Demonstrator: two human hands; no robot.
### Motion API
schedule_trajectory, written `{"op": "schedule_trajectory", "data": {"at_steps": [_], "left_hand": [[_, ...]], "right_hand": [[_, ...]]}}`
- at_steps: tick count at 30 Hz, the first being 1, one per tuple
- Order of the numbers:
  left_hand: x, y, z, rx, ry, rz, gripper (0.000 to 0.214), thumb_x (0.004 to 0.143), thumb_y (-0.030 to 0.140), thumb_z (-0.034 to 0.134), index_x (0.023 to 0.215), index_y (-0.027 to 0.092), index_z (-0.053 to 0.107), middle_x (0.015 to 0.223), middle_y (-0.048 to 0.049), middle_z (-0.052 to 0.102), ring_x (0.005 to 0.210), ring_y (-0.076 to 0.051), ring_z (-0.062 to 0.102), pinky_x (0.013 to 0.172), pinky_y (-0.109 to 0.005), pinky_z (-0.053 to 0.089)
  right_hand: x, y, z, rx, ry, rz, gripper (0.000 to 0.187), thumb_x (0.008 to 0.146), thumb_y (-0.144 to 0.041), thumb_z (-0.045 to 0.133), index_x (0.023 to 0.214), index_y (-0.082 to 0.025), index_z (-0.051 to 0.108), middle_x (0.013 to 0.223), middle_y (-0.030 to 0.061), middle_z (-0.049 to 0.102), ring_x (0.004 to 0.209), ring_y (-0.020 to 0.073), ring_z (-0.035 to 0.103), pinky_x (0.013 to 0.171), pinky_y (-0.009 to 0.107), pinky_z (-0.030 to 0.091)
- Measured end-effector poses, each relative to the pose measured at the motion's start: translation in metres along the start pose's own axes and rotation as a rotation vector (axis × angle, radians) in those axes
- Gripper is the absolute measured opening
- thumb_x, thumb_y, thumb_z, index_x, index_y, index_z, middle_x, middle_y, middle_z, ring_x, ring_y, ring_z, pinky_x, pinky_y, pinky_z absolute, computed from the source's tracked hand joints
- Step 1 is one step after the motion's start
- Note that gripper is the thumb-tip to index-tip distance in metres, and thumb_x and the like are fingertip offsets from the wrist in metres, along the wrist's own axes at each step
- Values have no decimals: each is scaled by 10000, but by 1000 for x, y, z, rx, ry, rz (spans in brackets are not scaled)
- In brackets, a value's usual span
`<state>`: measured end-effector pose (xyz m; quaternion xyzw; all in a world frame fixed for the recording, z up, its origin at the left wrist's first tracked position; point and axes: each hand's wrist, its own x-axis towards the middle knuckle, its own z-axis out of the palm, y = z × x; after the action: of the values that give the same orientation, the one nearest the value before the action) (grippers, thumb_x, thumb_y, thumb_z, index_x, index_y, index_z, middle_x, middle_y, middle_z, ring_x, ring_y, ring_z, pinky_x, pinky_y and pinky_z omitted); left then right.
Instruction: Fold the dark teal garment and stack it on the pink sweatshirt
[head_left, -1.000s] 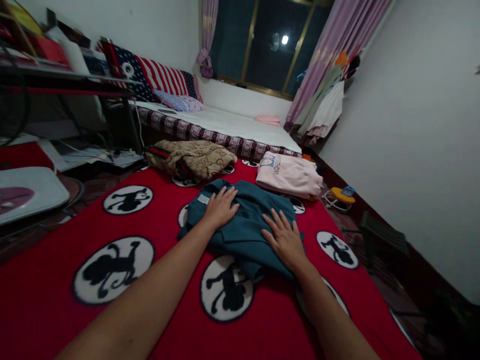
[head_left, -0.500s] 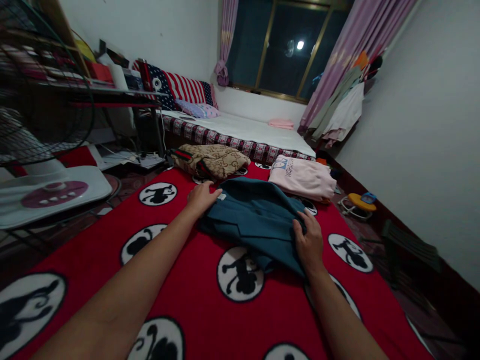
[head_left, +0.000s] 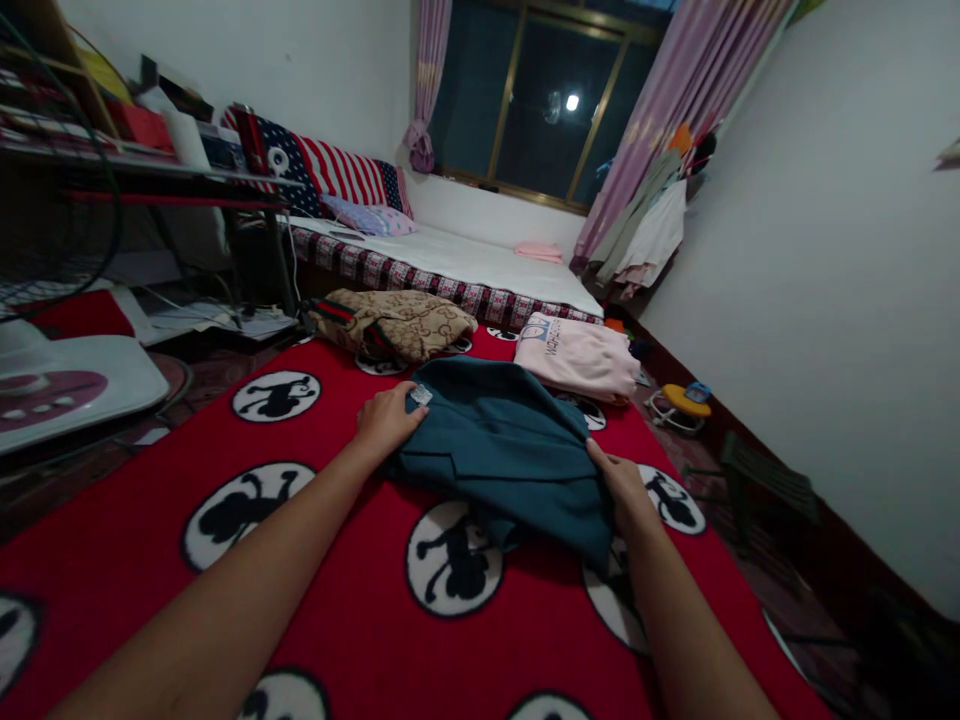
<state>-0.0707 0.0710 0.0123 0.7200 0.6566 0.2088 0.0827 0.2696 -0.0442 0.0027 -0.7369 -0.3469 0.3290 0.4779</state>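
Both hands slid outward; left hand (head_left: pixel 386 420), right hand (head_left: pixel 622 488) fingers gripping teal garment (head_left: pixel 510 445) on red blanket (head_left: pixel 360 600).

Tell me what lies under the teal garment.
The teal garment lies on the red blanket with black-and-white round prints; one print shows at its near edge. The left hand and right hand grip its ends. Anything beneath its middle is covered.

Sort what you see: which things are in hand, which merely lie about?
In hand: teal garment, gripped by left hand and right hand.

Lying about: beige patterned garment, pink folded garment, red blanket, fan base.
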Motion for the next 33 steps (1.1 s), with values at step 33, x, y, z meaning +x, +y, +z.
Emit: {"op": "schedule_trajectory", "data": {"at_steps": [33], "left_hand": [[-37, 59, -39, -43, -204, 678, 336, 772, 172, 571, 1055, 271, 721, 1042, -26, 729, 988, -229, 662, 846, -301, 491]], "right_hand": [[-112, -72, 41, -610, -702, -487, 205, 824, -324, 611, 970, -195, 673, 624, -14, 671, 500, 126, 586, 502, 224, 379]]}}
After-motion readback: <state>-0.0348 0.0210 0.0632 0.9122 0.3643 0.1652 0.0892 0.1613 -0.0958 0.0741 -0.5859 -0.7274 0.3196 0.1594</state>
